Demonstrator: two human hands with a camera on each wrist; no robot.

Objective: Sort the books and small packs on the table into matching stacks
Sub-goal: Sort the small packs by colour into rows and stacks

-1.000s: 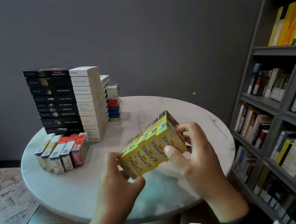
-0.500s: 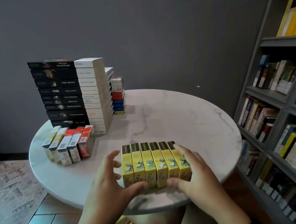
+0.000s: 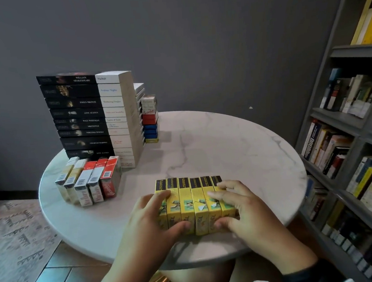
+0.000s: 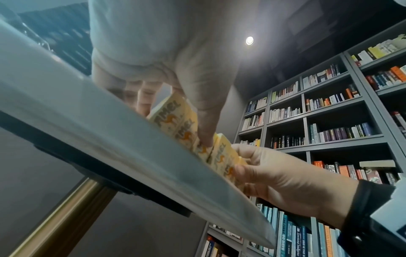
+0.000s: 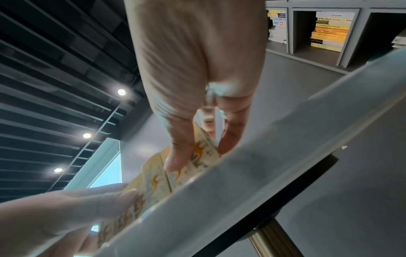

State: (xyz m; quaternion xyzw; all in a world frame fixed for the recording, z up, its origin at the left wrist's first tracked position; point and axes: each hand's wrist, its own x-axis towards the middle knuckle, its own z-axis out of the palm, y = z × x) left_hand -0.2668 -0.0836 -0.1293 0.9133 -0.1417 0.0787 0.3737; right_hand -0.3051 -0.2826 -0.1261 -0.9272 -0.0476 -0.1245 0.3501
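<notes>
A row of several yellow packs (image 3: 194, 204) stands side by side on the round marble table (image 3: 225, 149), near its front edge. My left hand (image 3: 161, 210) grips the row's left end, thumb on the near face and fingers over the top. The right end is gripped the same way by my right hand (image 3: 233, 203). In the left wrist view my thumb presses the yellow packs (image 4: 175, 121) beside the right hand (image 4: 274, 173). The right wrist view shows the same packs (image 5: 153, 182) under my thumb.
A tall stack of black-and-white books (image 3: 86, 117) stands at the table's back left. In front of it is a row of gold, white and red packs (image 3: 88, 180). A small stack of mixed packs (image 3: 150, 119) sits behind the books. A full bookshelf (image 3: 345, 129) lines the right side.
One second ago both hands held the yellow row tilted in the air. They lowered it onto the table near the front edge and still grip it there.
</notes>
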